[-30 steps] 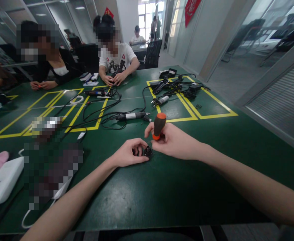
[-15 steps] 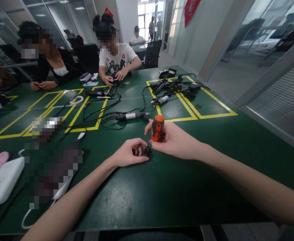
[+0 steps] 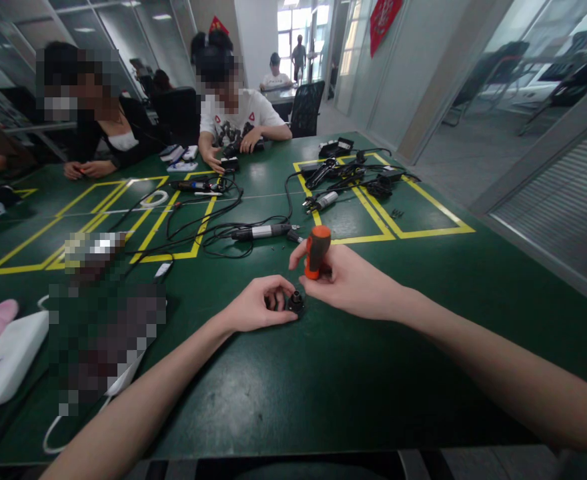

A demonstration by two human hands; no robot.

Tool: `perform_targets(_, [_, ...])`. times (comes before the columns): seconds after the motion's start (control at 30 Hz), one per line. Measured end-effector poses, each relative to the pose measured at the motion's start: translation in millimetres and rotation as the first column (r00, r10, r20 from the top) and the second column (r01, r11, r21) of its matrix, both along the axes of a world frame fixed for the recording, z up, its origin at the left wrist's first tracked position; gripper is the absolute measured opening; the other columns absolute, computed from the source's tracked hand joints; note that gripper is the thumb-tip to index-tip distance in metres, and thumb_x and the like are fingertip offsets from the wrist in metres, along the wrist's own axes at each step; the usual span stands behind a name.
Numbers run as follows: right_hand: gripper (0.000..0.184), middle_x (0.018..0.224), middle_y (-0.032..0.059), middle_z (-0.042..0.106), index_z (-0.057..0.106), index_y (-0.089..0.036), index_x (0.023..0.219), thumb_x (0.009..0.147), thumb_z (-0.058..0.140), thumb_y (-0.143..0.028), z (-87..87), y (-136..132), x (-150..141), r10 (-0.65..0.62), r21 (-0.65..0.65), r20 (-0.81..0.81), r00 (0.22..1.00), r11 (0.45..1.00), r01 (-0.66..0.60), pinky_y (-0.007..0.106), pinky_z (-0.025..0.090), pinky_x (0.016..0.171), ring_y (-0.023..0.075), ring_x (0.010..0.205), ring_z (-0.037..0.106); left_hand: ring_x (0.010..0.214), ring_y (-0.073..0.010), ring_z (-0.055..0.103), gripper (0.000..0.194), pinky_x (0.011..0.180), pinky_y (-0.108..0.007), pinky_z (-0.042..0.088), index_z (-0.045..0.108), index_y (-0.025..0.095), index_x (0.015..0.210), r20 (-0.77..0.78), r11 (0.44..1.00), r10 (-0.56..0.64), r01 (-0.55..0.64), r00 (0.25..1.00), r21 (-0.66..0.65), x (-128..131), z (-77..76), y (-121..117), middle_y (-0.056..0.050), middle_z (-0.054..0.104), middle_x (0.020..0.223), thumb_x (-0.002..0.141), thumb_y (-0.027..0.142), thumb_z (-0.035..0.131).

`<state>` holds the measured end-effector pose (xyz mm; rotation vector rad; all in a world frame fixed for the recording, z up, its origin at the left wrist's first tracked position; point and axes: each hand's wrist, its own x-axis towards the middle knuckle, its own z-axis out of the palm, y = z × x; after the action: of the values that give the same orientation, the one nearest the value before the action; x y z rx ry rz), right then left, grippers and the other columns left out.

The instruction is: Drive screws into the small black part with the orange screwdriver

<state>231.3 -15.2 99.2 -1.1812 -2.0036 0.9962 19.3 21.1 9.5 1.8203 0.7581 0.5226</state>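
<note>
My left hand [image 3: 261, 303] rests on the green table with thumb and fingers closed around a small black round part [image 3: 296, 304]. A narrow dark collar sticks up from the middle of that part. Just right of it, my right hand [image 3: 353, 280] grips a stubby screwdriver [image 3: 317, 253] with an orange and dark grey handle. The handle stands nearly upright, its orange end on top. I cannot make out the screwdriver's tip, nor whether it touches the black part.
Beyond my hands lies a grey-and-black power tool [image 3: 263, 231] with a looped cord. Tools and cables [image 3: 343, 170] are heaped inside yellow tape at the back right. A power bank [image 3: 8, 360] is at the left. Across the table a co-worker [image 3: 238, 120] handles black parts.
The screwdriver handle has turned, so more of its grey side faces me, and it sits slightly further right. My left hand stays put. The co-worker's hands have moved apart.
</note>
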Motion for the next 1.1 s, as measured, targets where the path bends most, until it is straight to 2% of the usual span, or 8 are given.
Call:
perform_targets(0.13, [0.023, 0.069, -0.0061, 0.052, 0.061, -0.018, 0.098, 0.077, 0.06, -0.012, -0.1, 0.4, -0.6, -0.006, -0.026, 0.033, 0.999, 1.0, 0.007, 0.027, 0.038, 0.059, 0.0119, 0.059, 0.046, 0.058, -0.0091, 0.055, 0.03, 0.055, -0.021, 0.042, 0.064, 0.015, 0.092, 0.025, 1.0, -0.001, 0.001, 1.0, -0.007, -0.2, -1.3, 0.1, 0.005, 0.061, 0.066, 0.076, 0.032, 0.083])
perform_targets(0.3, [0.016, 0.07, -0.0054, 0.052, 0.061, -0.018, 0.095, 0.079, 0.058, -0.014, 0.0, 0.7, -1.7, -0.014, -0.05, 0.044, 0.999, 0.999, 0.016, 0.027, 0.037, 0.058, 0.0117, 0.058, 0.046, 0.058, -0.0091, 0.056, 0.03, 0.056, -0.021, 0.043, 0.065, 0.014, 0.094, 0.019, 1.0, -0.01, 0.01, 1.0, 0.002, -0.5, -0.7, 0.3, 0.005, 0.061, 0.067, 0.077, 0.03, 0.083])
perform_targets(0.6, [0.02, 0.067, -0.0074, 0.05, 0.06, -0.019, 0.092, 0.075, 0.06, -0.009, 1.8, -2.4, -1.8, 0.001, -0.003, 0.053, 0.999, 1.0, 0.0, 0.026, 0.037, 0.062, 0.0118, 0.06, 0.047, 0.058, -0.0096, 0.057, 0.03, 0.056, -0.021, 0.043, 0.065, 0.014, 0.094, 0.025, 1.0, -0.005, 0.005, 1.0, 0.004, -0.4, -0.3, 0.2, 0.005, 0.061, 0.067, 0.076, 0.03, 0.083])
perform_targets(0.73, [0.016, 0.063, -0.0088, 0.046, 0.06, -0.02, 0.091, 0.078, 0.06, -0.011, 2.0, -2.6, -2.0, -0.027, -0.019, 0.037, 0.999, 0.999, 0.027, 0.026, 0.037, 0.06, 0.0113, 0.057, 0.045, 0.058, -0.0091, 0.056, 0.031, 0.056, -0.021, 0.043, 0.065, 0.014, 0.096, 0.023, 1.0, -0.009, 0.009, 1.0, 0.004, -0.3, -1.0, 0.6, 0.005, 0.061, 0.067, 0.076, 0.029, 0.083])
perform_targets(0.93, [0.018, 0.072, -0.0052, 0.057, 0.06, -0.018, 0.09, 0.074, 0.06, -0.009, 3.0, -1.7, -2.8, 0.003, -0.026, -0.03, 1.0, 1.0, -0.003, 0.027, 0.039, 0.063, 0.0124, 0.064, 0.05, 0.058, -0.0087, 0.056, 0.027, 0.056, -0.02, 0.043, 0.064, 0.014, 0.091, 0.008, 1.0, -0.011, 0.011, 1.0, 0.01, -0.7, -0.3, 0.0, 0.005, 0.061, 0.066, 0.077, 0.028, 0.082])
perform_targets(1.1, [0.023, 0.076, -0.0033, 0.059, 0.063, -0.017, 0.095, 0.074, 0.061, -0.008, 1.7, -1.3, -2.8, -0.026, -0.003, 0.018, 0.999, 1.0, 0.027, 0.027, 0.04, 0.065, 0.0133, 0.066, 0.052, 0.059, -0.0092, 0.056, 0.029, 0.056, -0.021, 0.043, 0.065, 0.013, 0.094, 0.016, 1.0, -0.006, 0.006, 1.0, 0.015, -1.0, -0.8, 0.2, 0.005, 0.061, 0.067, 0.077, 0.028, 0.083])
